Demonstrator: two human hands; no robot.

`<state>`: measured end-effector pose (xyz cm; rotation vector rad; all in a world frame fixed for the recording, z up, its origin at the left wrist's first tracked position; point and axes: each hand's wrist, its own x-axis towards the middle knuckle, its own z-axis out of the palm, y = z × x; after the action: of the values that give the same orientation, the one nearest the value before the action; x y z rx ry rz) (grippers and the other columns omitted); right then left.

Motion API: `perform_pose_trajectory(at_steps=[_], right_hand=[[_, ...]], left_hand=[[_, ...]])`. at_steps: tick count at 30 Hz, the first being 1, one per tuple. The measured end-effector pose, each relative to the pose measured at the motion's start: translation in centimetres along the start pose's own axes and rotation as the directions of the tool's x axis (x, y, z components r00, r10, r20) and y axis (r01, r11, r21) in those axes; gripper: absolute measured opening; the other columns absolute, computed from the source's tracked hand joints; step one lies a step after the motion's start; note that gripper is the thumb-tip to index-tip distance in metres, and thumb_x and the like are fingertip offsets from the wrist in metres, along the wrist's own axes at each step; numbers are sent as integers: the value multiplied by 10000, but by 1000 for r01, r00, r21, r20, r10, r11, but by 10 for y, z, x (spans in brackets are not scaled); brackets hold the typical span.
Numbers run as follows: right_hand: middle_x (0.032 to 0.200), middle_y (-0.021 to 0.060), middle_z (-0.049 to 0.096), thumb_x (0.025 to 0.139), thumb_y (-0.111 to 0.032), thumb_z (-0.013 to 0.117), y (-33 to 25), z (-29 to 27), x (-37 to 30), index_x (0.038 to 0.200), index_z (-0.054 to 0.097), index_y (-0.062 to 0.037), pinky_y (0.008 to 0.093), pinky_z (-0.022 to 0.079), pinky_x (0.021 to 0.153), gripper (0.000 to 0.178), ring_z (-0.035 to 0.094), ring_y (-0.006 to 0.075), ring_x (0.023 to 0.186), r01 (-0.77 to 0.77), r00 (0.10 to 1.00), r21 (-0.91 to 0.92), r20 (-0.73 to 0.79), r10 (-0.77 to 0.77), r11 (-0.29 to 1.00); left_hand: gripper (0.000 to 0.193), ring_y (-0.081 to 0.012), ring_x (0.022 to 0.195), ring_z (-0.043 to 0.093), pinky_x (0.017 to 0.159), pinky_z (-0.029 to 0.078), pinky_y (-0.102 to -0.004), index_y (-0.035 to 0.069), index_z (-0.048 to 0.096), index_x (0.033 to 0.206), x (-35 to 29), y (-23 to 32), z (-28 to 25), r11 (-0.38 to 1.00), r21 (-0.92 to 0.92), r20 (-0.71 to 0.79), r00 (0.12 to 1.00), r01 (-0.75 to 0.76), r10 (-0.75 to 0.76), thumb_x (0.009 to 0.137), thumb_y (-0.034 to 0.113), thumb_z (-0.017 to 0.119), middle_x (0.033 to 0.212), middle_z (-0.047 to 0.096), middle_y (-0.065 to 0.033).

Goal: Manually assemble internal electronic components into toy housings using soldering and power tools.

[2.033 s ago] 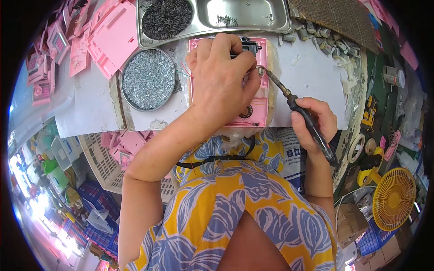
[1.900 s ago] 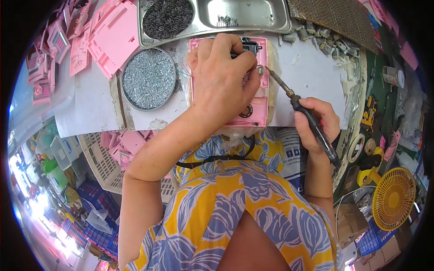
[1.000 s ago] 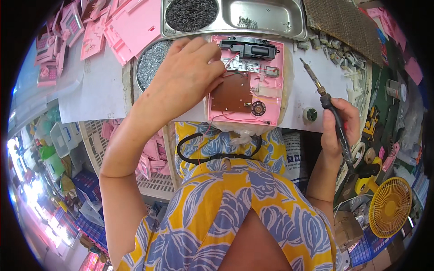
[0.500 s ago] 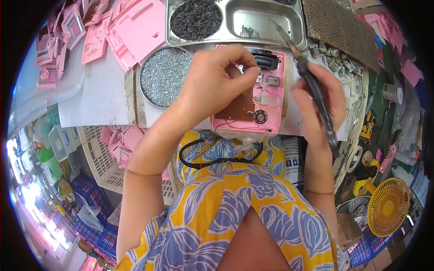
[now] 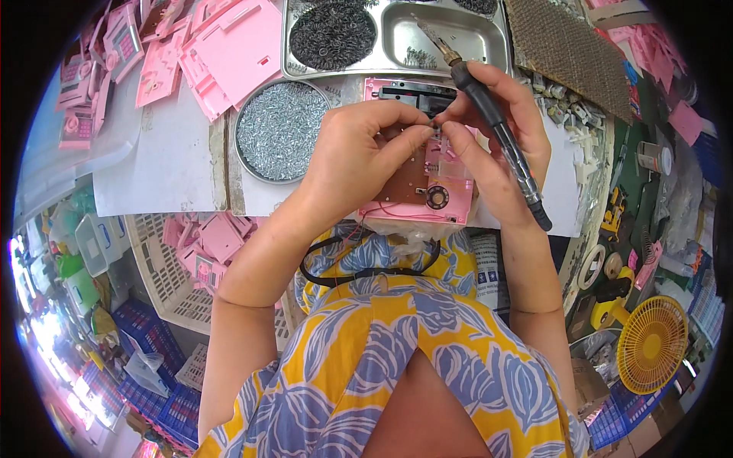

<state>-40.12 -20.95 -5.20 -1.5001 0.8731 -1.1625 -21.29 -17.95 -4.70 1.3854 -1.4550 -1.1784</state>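
A pink plastic housing (image 5: 458, 213) lies in front of me, with a brown board (image 5: 403, 187), a round black part (image 5: 437, 197), thin red wires and a long black part (image 5: 420, 96) along its far side. Over its middle, my left hand (image 5: 366, 141) pinches at something tiny, hidden by the fingertips. Meeting it there are the thumb and forefinger of my right hand (image 5: 496, 145), closed on the same small spot. That right hand also carries a soldering iron (image 5: 489, 107) with a black handle, its metal tip pointing away over the steel tray (image 5: 397, 74).
Dark springs (image 5: 332, 38) fill one tray compartment. A round dish of small silver screws (image 5: 281, 130) stands left of the housing. Pink panels (image 5: 229, 53) pile up at far left, and a white crate (image 5: 164, 267) sits below. At right are metal parts and a yellow fan (image 5: 651, 345).
My right hand has moved left and in over the housing, bringing the soldering iron along, and its fingertips now meet the left hand's. The left hand stays nearly in place.
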Motion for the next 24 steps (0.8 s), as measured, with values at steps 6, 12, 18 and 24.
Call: perform_pose_trajectory(at_steps=[6,12,18,24], right_hand=[[997,38,666,870,58,699,-3,2,-4,1376,574,-58,244,545,827,535,659,101,921,19,1000,-50,0,-19,999],[980,35,670,853,52,722,0,6,-2,1369,584,-82,230,538,803,551,660,93,900,31,1000,-119,1,-31,992],[977,37,672,855,54,722,3,6,-1,1371,577,-83,227,535,789,553,657,88,887,8,1000,-108,-9,-9,994],[961,36,671,864,55,726,9,9,-3,1379,561,-69,227,541,757,555,657,87,872,53,997,-89,-48,-58,995]], left_hand=[[115,-51,659,631,604,516,-214,-22,724,969,2,-3,0,999,10,22,999,31,-32,923,80,748,789,710,-14],[103,-50,661,638,608,524,-217,-21,715,940,5,-7,2,997,63,5,999,-36,35,906,68,754,778,713,-18],[114,-114,665,710,619,572,-261,-28,731,912,7,-7,0,998,-53,27,1000,17,-15,883,79,760,756,741,-81],[116,-62,657,656,607,541,-206,-37,720,974,2,-13,2,937,-333,48,994,111,-100,924,64,747,796,721,-39]])
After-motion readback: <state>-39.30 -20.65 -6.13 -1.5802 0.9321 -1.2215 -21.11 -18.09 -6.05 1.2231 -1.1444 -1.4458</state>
